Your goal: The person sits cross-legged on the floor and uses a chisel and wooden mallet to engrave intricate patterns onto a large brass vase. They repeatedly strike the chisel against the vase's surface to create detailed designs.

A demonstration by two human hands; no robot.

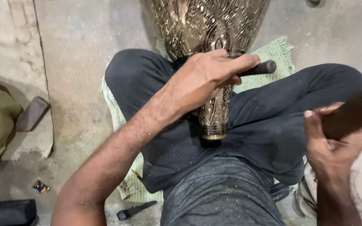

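- Clearly, the engraved brass vase (208,25) lies along the near-far line: its wide body reaches away to the far edge of view, and its narrow neck comes toward the person, ending at a plain rim between the crossed legs in dark trousers (273,117).
- The left hand (208,77) sits right on top of the neck, touching or just above it, fingers closed around a dark rod-like tool (258,68) whose blunt end sticks out to the right. The tool's long axis runs left-right, across the vase's axis; its working end is hidden under the hand.
- The right hand (336,148) is well apart from the vase, near and to the right, fingers wrapped tight around a thick dark wooden handle (352,113) that slants up and out of view at the right edge; its head cannot be seen.
- So the left hand is the nearer one to the vase, and the right one stands off to the side of the tool's free end.
- A green fringed mat (269,52) lies under the legs on the concrete floor (76,50).
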